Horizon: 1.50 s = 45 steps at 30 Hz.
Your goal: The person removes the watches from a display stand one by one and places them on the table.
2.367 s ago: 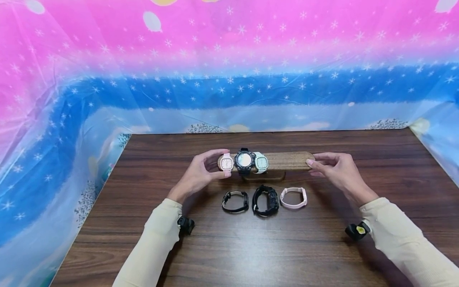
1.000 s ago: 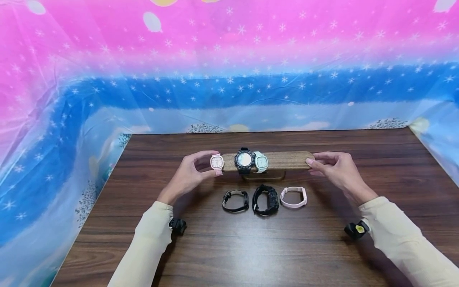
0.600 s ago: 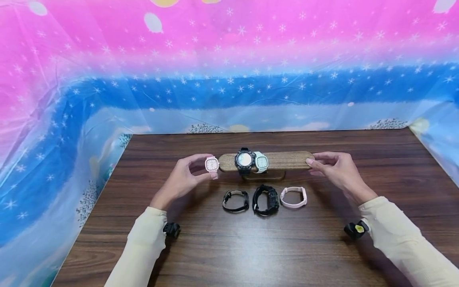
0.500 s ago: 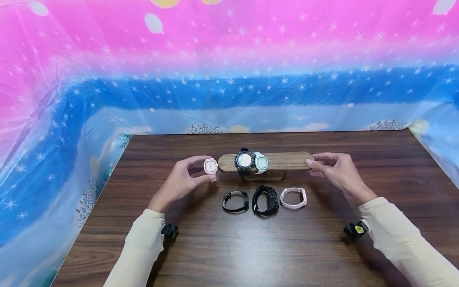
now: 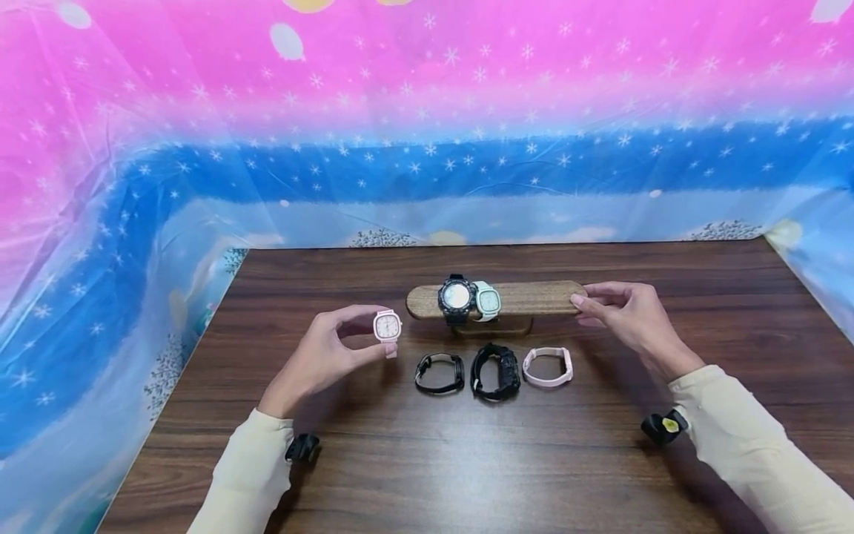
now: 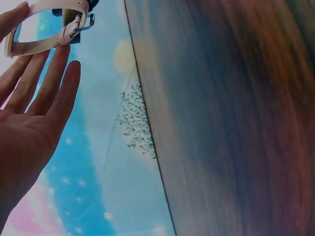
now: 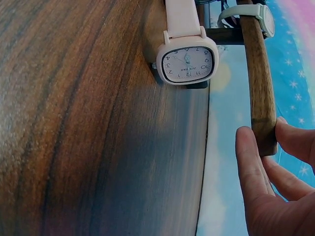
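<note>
My left hand pinches a pink wristwatch between thumb and fingers, in the air left of the wooden watch stand. In the left wrist view the buckled strap of this watch forms a closed loop. With thumb and fingers my right hand grips the right end of the stand's bar, as the right wrist view also shows. A black round watch and a mint-green watch sit side by side on the bar, left of its middle.
In front of the stand, three watches lie on their sides on the wooden table: a slim black one, a chunky black one and a pale pink one. A patterned cloth hangs behind the table and along its left side.
My left hand has slid the pink watch leftward off the stand's left end, then brought it down and nearer. The right hand keeps its grip on the bar.
</note>
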Available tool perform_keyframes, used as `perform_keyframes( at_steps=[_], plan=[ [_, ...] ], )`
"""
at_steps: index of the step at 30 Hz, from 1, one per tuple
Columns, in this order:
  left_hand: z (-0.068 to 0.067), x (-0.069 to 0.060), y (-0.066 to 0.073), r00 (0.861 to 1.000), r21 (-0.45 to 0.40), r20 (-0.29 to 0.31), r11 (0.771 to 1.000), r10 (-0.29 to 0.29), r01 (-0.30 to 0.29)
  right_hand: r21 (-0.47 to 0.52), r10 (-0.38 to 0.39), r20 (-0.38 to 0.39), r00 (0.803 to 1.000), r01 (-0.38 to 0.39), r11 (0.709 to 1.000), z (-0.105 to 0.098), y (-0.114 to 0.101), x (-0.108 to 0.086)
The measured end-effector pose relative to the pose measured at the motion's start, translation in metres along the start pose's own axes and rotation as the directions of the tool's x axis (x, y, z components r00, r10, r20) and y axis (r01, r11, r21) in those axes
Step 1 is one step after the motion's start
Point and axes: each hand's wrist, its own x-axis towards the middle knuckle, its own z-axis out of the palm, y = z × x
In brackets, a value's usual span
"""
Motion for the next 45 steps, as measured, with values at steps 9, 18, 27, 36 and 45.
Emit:
perform_keyframes(
  at_steps=[9,18,27,36,45],
  plan=[
    [0.014,-0.007,0.019,0.991,0.071,0.017,0.989,0.13,-0.131,-0.008,0.005,-0.002,1.0,-0.005,1.0,0.0,0.0,0.0],
    [0.028,-0.008,0.036,0.975,0.093,0.075,0.972,0.21,-0.217,-0.019,0.001,0.0,1.0,-0.001,1.0,0.0,0.0,0.0],
    [0.053,-0.01,0.05,0.955,0.071,0.207,0.971,0.211,-0.23,-0.011,-0.007,0.001,1.0,0.007,1.0,0.0,0.0,0.0],
    [0.076,-0.009,0.065,0.932,0.18,0.289,0.944,0.217,-0.276,-0.01,-0.006,0.005,1.0,0.006,1.0,-0.001,-0.001,0.0],
    [0.105,-0.003,0.079,0.884,0.337,0.395,0.856,0.249,-0.392,0.008,-0.012,0.004,1.0,0.012,1.0,0.0,-0.001,-0.001]
  ],
)
